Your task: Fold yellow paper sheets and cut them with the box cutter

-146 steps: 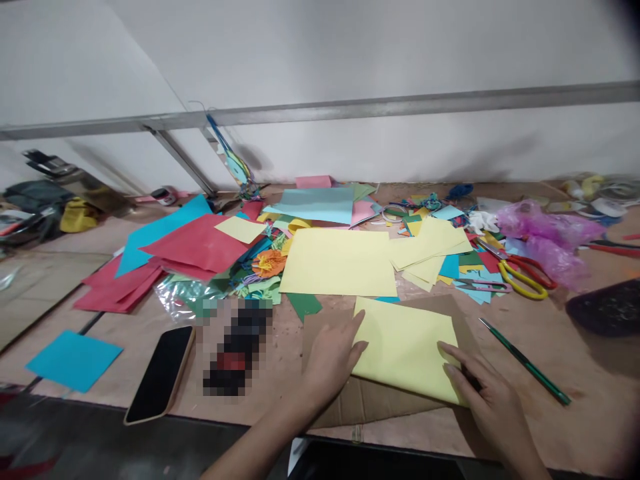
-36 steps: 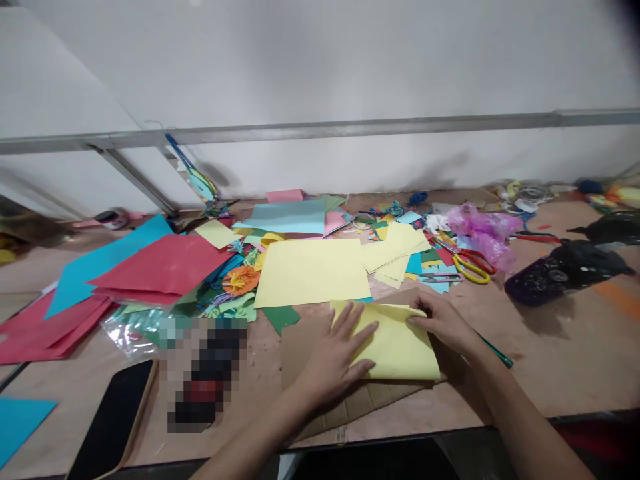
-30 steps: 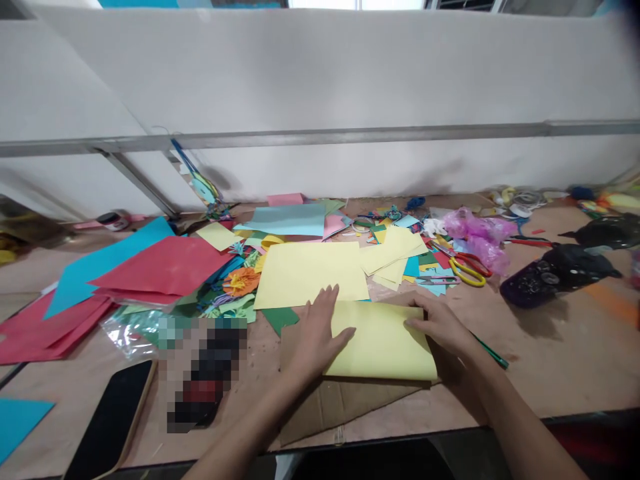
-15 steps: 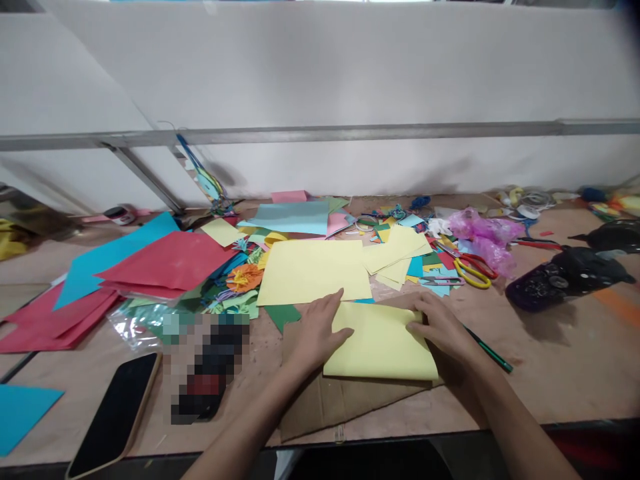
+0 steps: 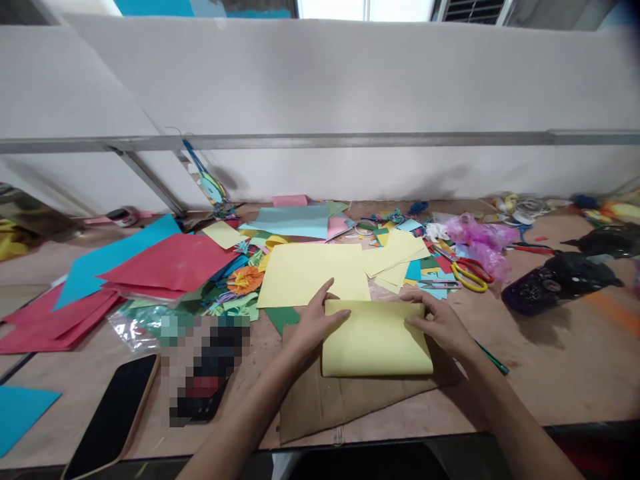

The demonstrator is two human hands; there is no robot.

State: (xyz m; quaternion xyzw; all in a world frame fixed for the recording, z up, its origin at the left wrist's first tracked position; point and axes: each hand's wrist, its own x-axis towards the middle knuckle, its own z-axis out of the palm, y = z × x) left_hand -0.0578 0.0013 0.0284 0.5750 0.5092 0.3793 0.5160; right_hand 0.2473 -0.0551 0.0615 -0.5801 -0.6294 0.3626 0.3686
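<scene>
The person's left hand [image 5: 316, 319] and right hand [image 5: 443, 323] are pinching one folded yellow sheet [image 5: 377, 343] near its upper corners, over one cardboard piece [image 5: 340, 405]. Green paper [image 5: 153, 315] is showing through one clear plastic bag [image 5: 131, 333]; one jar [image 5: 123, 217] and one dark bottle [image 5: 543, 288] are sitting farther off, contents unclear.

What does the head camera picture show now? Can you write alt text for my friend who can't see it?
A person's left hand and right hand touch a bent-over yellow sheet above brown cardboard on a table. Beyond lies another yellow sheet among colourful paper. A phone lies on the left.
</scene>
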